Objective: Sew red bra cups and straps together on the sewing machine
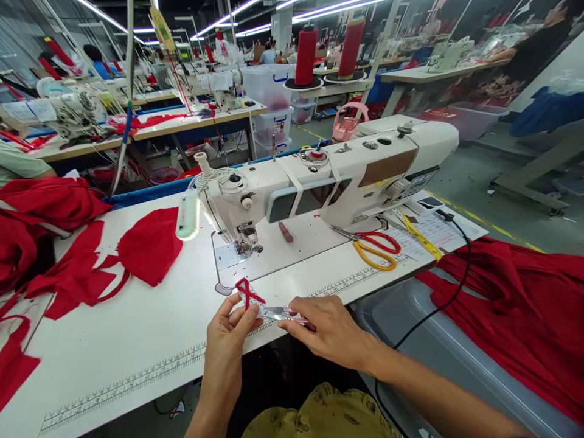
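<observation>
1. We look down at our two bare hands at the front edge of a white worktable [137, 328], before a sewing machine [360, 173].
2. Our left hand [228, 334] pinches a red strip [249, 294], which crosses itself over a small white, patterned piece [255, 307], between thumb and fingers; it sits just in front of the machine's needle end.
3. Our right hand [328, 325] grasps small pink-handled snips [276, 312], blades pointing left and reaching the piece by our left fingertips; we cannot tell whether they touch it.
4. The machine spans the table beyond our hands, with a lit lamp [188, 216] at its left end and a small brownish object [286, 232] on its bed.
5. Scissors [376, 250] with one red and one orange handle lie beyond our right hand, partly on the machine's bed. Further right are printed papers [410, 243] with a yellow tape measure [417, 234] across them.
6. To our left, red cut fabric [150, 246] lies flat, near a thicker red heap [50, 210].
7. To our right, a black cable [468, 267] droops past the table edge, over a grey bin [424, 328] holding more red cloth [515, 304].
8. Behind the machine stand two red thread cones [305, 58] and stacked clear boxes [267, 88]; a co-worker's dark sleeve [529, 52] shows far right.
</observation>
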Demonstrator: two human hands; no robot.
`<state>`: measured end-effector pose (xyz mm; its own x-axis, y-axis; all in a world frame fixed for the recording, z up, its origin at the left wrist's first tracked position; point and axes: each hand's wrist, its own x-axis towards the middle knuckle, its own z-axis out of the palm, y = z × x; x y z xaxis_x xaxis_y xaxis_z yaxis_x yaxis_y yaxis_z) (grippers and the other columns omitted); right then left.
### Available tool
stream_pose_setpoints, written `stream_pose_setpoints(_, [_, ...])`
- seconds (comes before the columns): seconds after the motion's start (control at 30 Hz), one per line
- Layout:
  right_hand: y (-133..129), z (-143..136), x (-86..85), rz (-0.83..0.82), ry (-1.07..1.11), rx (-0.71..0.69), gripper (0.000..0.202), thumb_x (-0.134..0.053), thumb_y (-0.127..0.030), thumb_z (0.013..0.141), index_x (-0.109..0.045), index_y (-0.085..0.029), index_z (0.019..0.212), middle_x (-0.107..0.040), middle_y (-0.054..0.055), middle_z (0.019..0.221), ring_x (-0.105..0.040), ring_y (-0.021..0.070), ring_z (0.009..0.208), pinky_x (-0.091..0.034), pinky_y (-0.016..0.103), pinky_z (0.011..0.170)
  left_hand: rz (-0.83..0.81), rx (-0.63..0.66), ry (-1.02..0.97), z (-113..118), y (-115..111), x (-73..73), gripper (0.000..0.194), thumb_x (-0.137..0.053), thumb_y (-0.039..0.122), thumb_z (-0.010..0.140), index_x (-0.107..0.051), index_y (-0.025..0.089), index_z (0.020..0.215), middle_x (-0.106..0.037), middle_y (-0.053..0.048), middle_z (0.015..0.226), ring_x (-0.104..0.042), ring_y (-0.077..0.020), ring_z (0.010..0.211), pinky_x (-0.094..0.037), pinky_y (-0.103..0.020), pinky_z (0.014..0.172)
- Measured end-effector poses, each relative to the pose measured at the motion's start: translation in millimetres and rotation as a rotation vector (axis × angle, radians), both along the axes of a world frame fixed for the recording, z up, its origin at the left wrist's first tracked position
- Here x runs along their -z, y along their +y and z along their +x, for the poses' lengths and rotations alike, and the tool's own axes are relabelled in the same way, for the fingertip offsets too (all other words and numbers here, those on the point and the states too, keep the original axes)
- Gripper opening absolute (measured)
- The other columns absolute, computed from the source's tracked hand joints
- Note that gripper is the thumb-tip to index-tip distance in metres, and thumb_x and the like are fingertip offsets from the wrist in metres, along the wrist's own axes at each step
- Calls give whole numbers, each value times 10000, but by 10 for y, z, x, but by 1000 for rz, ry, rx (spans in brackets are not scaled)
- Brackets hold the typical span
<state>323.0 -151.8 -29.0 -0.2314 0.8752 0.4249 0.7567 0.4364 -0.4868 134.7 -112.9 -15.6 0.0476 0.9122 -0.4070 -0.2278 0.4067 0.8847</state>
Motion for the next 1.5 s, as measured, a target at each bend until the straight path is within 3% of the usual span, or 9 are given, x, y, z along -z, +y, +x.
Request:
stream_pose_setpoints(0.27, [-45,-113,50,-43,99,130,320,-499,-393,1000,-533,-194,751,-547,-42,573,-408,86,481,-243,237,524,-11,-70,-80,113,-104,-46,566,-914,346,610,-622,149,1053,-754,-39,837,-703,-155,784,-602,-300,837])
stream_pose_setpoints(0.63, [-55,-160,129,58,61,192,330,-481,-402,1016,-562,-186,780,-560,-33,583,-436,91,494,-263,245,537,4,-46,-84,135,-146,-51,529,-869,324,687,-611,138,1109,-759,-72,959,-720,-202,922,-545,-400,1000])
stream_pose_setpoints(0.87, [-48,-136,90,-65,102,163,356,-481,-415,1015,-549,-195,744,-573,-27,593,-441,90,498,-270,234,529,-14,-50,-98,138,-150,-29,453,-878,317,672,-647,167,1032,-754,1,860,-714,-157,891,-542,-333,1005])
stream_pose_setpoints(1.03, [-50,-106,82,-62,86,155,361,-474,-423,1019,-560,-191,756,-586,-16,605,-446,93,507,-267,237,538,-12,-62,-85,152,-160,-37,480,-891,328,639,-659,154,1022,-761,-35,914,-720,-203,908,-574,-372,954])
stream_pose_setpoints(1.5, [-40,-97,130,-33,129,154,404,-505,-415,1008,-534,-187,675,-524,-33,566,-397,83,497,-266,245,530,-31,-61,-62,181,-188,-79,506,-883,367,635,-641,157,1026,-766,-45,913,-724,-201,894,-582,-356,932])
